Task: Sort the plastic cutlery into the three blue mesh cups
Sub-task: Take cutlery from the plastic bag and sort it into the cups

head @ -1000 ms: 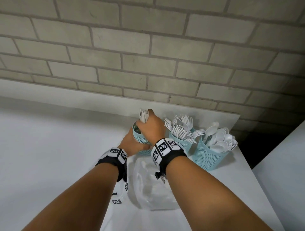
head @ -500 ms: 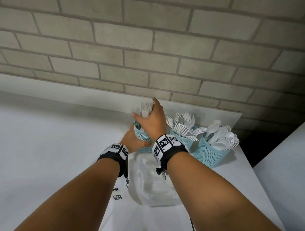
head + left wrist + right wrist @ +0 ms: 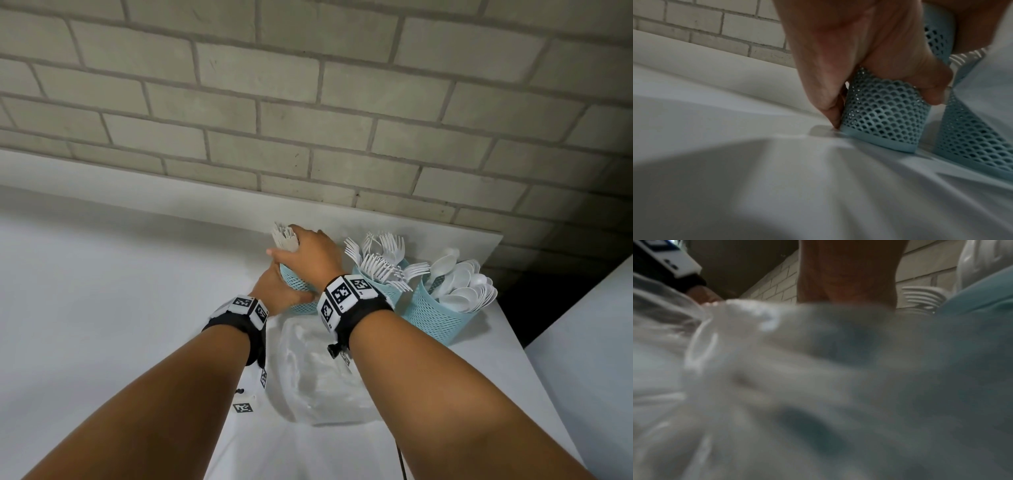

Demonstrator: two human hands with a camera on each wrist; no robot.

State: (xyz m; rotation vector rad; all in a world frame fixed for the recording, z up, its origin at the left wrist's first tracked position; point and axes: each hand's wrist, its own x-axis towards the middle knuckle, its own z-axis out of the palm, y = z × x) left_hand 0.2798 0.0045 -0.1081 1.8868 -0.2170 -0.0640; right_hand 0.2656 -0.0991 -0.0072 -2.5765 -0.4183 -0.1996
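Three blue mesh cups stand in a row by the brick wall. My left hand point(image 3: 274, 291) point(image 3: 849, 48) grips the left cup point(image 3: 298, 291) point(image 3: 885, 113) low on its side, thumb in front and fingers behind. My right hand point(image 3: 308, 253) lies over that cup's mouth, with its thumb and fingers round a bunch of white plastic knives point(image 3: 283, 236) that stand in it. The middle cup point(image 3: 387, 291) is full of white forks point(image 3: 380, 260). White spoons point(image 3: 459, 287) fill the right cup point(image 3: 435, 315). The right wrist view is mostly a blur.
A crumpled clear plastic bag point(image 3: 318, 370) point(image 3: 735, 353) lies on the white table point(image 3: 102, 308) just in front of the cups, under my right wrist. The brick wall point(image 3: 308, 120) rises right behind the cups. The table's right edge is close beside the spoon cup.
My right hand has come down over the left cup with the knives, which now stick out less above it. My left hand has stayed on the cup.
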